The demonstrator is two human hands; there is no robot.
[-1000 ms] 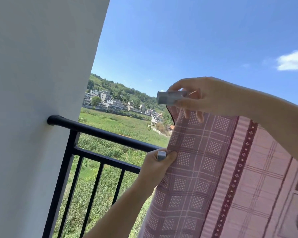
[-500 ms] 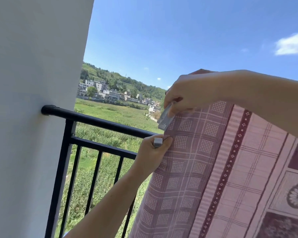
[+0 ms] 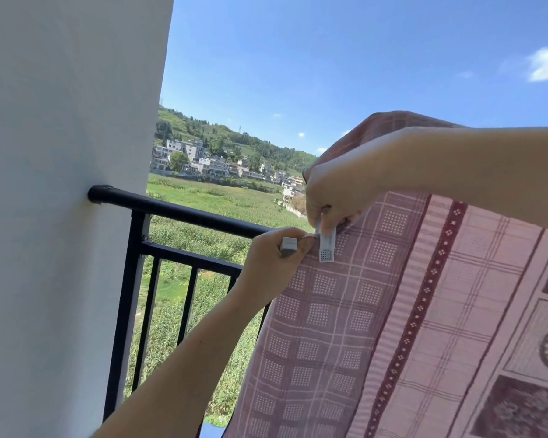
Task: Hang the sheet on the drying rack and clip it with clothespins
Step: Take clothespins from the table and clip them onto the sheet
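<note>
A pink and maroon checked sheet [image 3: 377,311] hangs over the black balcony railing [image 3: 184,213] and fills the right half of the view. My right hand [image 3: 336,191] pinches a grey clothespin [image 3: 326,245] that points down over the sheet's top left edge. My left hand [image 3: 272,263] grips that edge from below, just left of the pin, and holds a second grey clothespin [image 3: 288,246] in its fingers. The rail under the sheet is hidden.
A white wall [image 3: 60,216] stands on the left, where the railing's top bar ends. Vertical black bars [image 3: 184,308] run below the rail. Beyond lie green fields, a village and blue sky.
My right hand came down from above the sheet and turned its clothespin to point downward onto the sheet's top edge, close to my left hand. My left hand kept its grip.
</note>
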